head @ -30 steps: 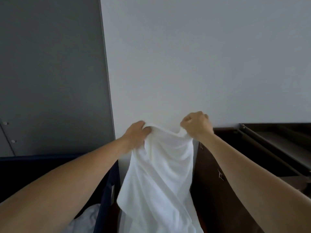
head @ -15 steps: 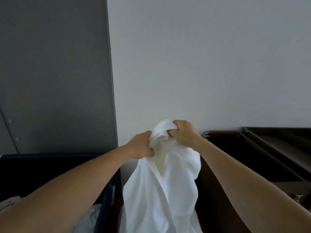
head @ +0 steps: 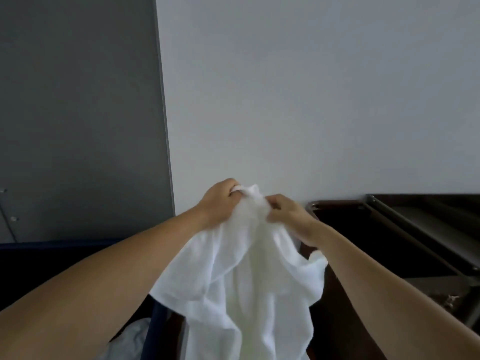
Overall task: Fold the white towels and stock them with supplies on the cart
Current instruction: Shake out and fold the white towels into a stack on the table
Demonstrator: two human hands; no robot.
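Gripping the bunched top edge of a white towel [head: 241, 276], the left hand [head: 220, 201] curls its fingers round the cloth; the right hand [head: 288, 216], just beside it, pinches the same edge. Below both hands the towel hangs crumpled; the dark cart [head: 337, 203] stands right of the right hand, a blue bin [head: 155, 323] below the left forearm.

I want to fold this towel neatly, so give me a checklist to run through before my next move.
1. Left hand grips the towel at its top: ok.
2. Right hand grips the towel's top: ok.
3. Top edge spread flat between the hands: not ok, it is bunched and the hands are close together.
4. Towel's lower end free of snags: cannot tell, it runs out of view.
5. Room on the cart: cannot tell, its shelves are dark.
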